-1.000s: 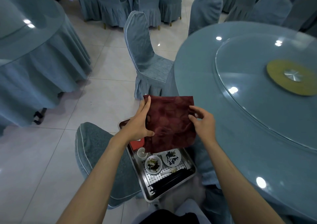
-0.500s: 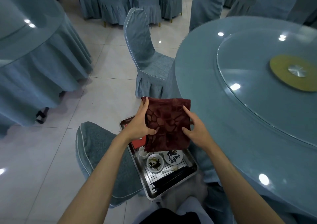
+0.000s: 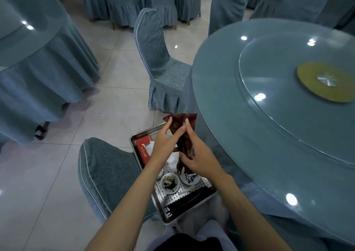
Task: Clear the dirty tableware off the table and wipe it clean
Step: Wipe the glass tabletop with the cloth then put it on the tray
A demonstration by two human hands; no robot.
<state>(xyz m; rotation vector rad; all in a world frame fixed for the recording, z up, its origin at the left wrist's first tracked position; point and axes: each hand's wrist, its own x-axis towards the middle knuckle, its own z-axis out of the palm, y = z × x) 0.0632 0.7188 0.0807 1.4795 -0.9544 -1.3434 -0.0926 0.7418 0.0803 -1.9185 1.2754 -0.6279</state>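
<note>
A dark red cloth [image 3: 182, 127] is folded narrow and upright between my two hands, just left of the round table's edge. My left hand [image 3: 165, 145] pinches its left side and my right hand [image 3: 197, 158] grips its lower part. Below them a steel tray [image 3: 184, 212] rests on a chair seat. The tray carries a bowl of food scraps [image 3: 170, 183], a patterned dish [image 3: 190, 178], black chopsticks [image 3: 190, 199], a red packet [image 3: 144, 145] and white tissue [image 3: 172, 160]. The round table [image 3: 259, 154] has a blue cloth under glass.
A glass turntable with a gold hub [image 3: 326, 81] covers the table's middle. Covered chairs stand close by: one [image 3: 107, 175] beside the tray and one [image 3: 161, 62] ahead of it. Another draped table [image 3: 38, 62] stands at the left across tiled floor.
The cloth was held open and flat between both hands. Now it is folded into a narrow strip, with my hands brought close together over the tray.
</note>
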